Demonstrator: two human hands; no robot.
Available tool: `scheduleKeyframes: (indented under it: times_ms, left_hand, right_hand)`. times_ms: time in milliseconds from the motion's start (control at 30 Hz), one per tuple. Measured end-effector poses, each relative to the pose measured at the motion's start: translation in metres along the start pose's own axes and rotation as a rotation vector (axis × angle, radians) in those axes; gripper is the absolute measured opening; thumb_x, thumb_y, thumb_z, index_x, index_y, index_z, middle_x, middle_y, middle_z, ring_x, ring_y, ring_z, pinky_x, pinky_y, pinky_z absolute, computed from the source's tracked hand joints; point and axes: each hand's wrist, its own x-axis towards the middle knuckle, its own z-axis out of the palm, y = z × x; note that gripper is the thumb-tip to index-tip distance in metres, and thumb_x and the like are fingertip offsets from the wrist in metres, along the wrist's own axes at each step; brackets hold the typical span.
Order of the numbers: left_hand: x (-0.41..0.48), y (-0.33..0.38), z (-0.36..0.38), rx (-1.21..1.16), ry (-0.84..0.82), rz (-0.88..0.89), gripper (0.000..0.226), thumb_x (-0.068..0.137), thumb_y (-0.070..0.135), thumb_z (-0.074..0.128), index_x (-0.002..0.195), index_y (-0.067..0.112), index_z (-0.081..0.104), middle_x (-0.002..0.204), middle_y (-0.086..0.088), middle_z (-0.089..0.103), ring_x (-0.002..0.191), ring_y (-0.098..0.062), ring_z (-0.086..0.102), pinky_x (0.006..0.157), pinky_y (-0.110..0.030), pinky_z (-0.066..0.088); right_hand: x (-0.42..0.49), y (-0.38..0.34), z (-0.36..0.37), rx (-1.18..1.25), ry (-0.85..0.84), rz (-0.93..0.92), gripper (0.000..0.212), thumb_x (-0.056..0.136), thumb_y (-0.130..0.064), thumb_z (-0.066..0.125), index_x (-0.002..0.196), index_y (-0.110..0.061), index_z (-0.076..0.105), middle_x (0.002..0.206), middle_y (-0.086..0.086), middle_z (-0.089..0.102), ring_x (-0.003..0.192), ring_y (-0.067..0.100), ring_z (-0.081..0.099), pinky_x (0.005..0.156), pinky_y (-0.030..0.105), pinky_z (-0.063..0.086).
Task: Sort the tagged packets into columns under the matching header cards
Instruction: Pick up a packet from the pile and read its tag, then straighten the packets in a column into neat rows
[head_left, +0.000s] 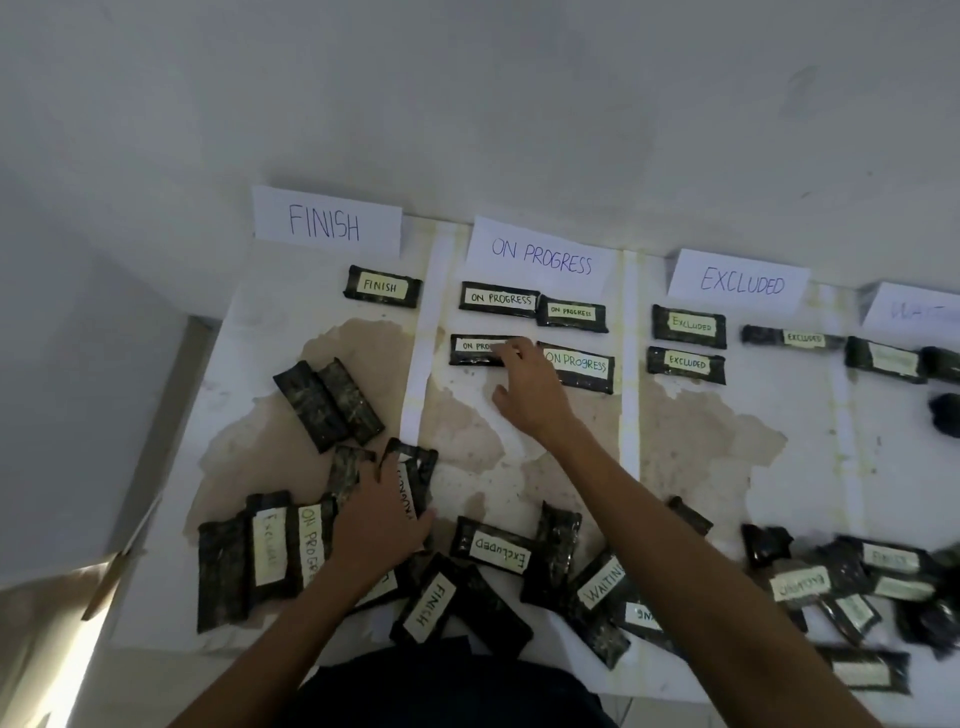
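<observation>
Right now the right hand (530, 389) reaches into the ON PROGRESS column, fingertips resting on the right end of the lower-left ON PROGRESS packet (475, 349), fingers loosely spread rather than pinched; it looks to be setting or nudging that packet into line under the ON PROGRESS header card (540, 254). Three more packets with that tag lie in the same column. The left hand (379, 519) lies flat over the unsorted pile at the near edge of the counter (467, 431), its thumb and fingers closing around an upright packet (410, 480) whose tag reads sideways and is partly covered.

The FINISH header card (327, 223) has a single packet (382, 286) beneath it, the EXCLUDED header card (740, 280) has three, and a fourth card at the right edge is blurred.

Risks from here, as I judge them: several pile packets lie face down or overlapped, so a tag half hidden under the left hand could be misread and filed in the wrong column. The right forearm crosses low over the near pile, and drawing it back carelessly could drag packets askew. Pushing the lower-left packet further could also bump its neighbour (576, 364), which lies just beside it.
</observation>
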Motion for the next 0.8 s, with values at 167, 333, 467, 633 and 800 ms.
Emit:
scheduleKeyframes:
  times_ms: [167,333,467,633,800]
  left_hand:
    - [-0.013,0.014,0.021,0.095,0.013,-0.098,0.097,0.079,0.053,0.059,0.147,0.020,-0.002,0.140,-0.020,0.011,0.118,-0.043,0.034,0.083,-0.043,0.046]
    - [-0.013,0.023,0.018,0.099,0.053,-0.105,0.090,0.085,0.028,0.062,0.148,0.021,-0.002,0.135,-0.025,0.020,0.115,-0.043,0.033,0.084,-0.039,0.041]
    - [-0.005,0.038,0.017,0.028,0.092,0.127,0.078,0.079,0.033,0.068,0.139,0.004,0.028,0.123,-0.020,0.041,0.111,-0.037,0.041,0.090,-0.040,0.042]
    - [0.033,0.099,0.015,0.165,0.043,0.415,0.069,0.071,0.008,0.069,0.134,0.013,0.041,0.122,-0.010,0.046,0.110,-0.028,0.042,0.093,-0.036,0.040]
    - [0.072,0.158,0.024,0.305,0.039,0.592,0.066,0.079,0.005,0.064,0.138,0.012,0.037,0.123,-0.013,0.043,0.111,-0.028,0.039,0.093,-0.036,0.040]
  right_hand:
    - [-0.069,0.000,0.008,0.140,0.011,0.084,0.045,0.079,-0.011,0.063,0.123,-0.007,0.055,0.125,0.015,0.051,0.114,0.029,0.048,0.099,0.043,0.042]
    - [-0.118,0.021,0.009,0.222,-0.016,0.167,0.040,0.077,-0.006,0.060,0.117,-0.006,0.058,0.117,0.013,0.052,0.107,0.028,0.051,0.094,0.039,0.044]
    - [-0.132,0.043,-0.005,0.251,-0.018,0.229,0.037,0.079,-0.005,0.061,0.116,-0.008,0.058,0.118,0.010,0.051,0.109,0.025,0.050,0.095,0.030,0.042]
    - [-0.131,0.070,-0.024,0.237,0.005,0.271,0.037,0.079,-0.008,0.063,0.116,-0.008,0.058,0.121,0.010,0.052,0.111,0.025,0.051,0.094,0.030,0.042]
    - [-0.127,0.092,-0.035,0.226,0.035,0.245,0.038,0.078,-0.005,0.063,0.116,-0.004,0.059,0.115,0.015,0.055,0.105,0.030,0.054,0.092,0.038,0.047]
